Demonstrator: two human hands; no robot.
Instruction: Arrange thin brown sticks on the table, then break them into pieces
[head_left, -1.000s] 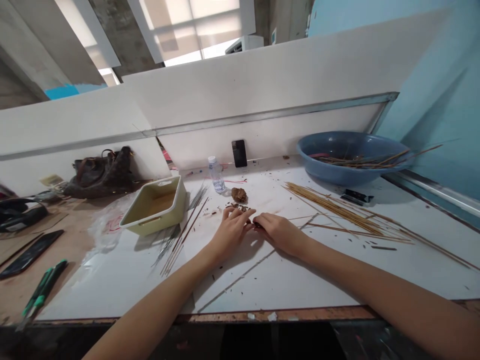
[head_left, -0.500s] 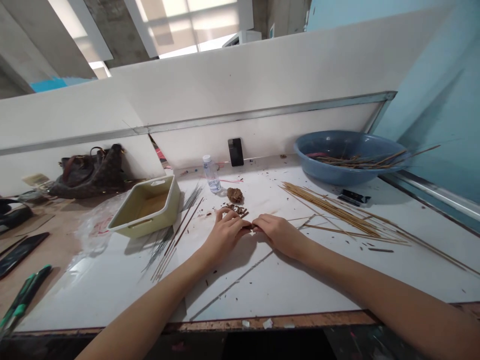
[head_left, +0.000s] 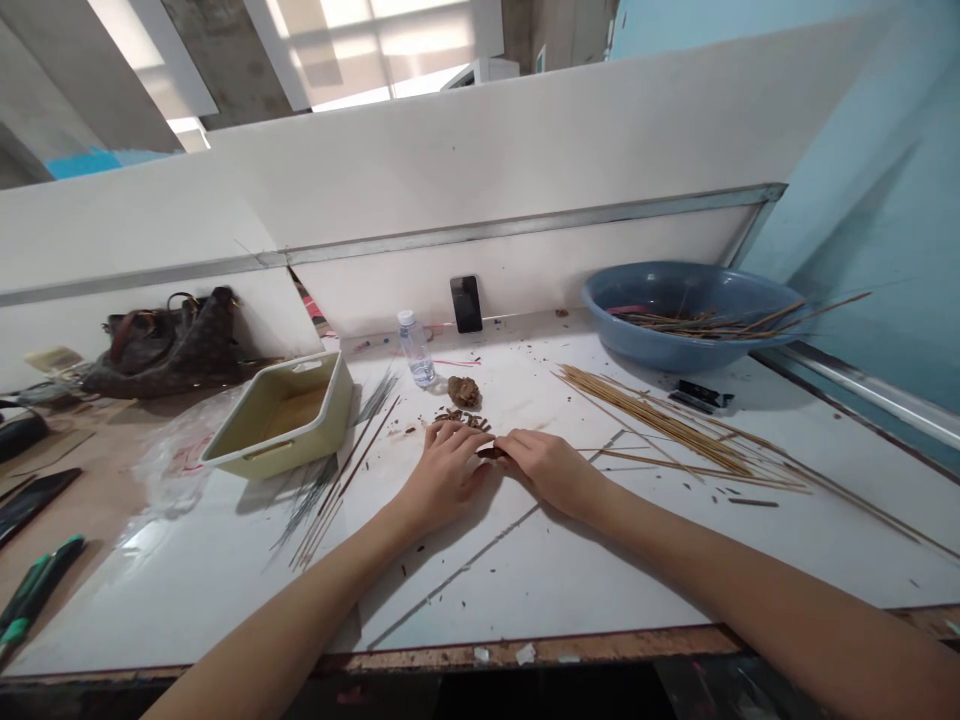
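My left hand [head_left: 448,468] and my right hand [head_left: 546,468] meet at the middle of the white table. Between their fingertips is a small dark brown piece [head_left: 491,453], with the fingers of both hands closed on it. Just beyond my left hand lies a scatter of brown bits [head_left: 463,418], and behind that a brown lump [head_left: 464,392]. A clear bottle with a white cap [head_left: 417,350] stands behind the lump. Thin tan sticks [head_left: 656,415] lie in a bundle to the right of my right hand.
A yellow-green bin [head_left: 281,458] and dark thin sticks [head_left: 360,450] are at the left. A blue basin [head_left: 660,350] holding sticks stands at the back right. A phone [head_left: 466,304] leans on the partition. Green-black pliers [head_left: 37,590] lie far left.
The brown piece shows more between my fingertips, and my left fingers lie flatter and closer together. The whole view has shifted slightly, so the objects appear a little further left.
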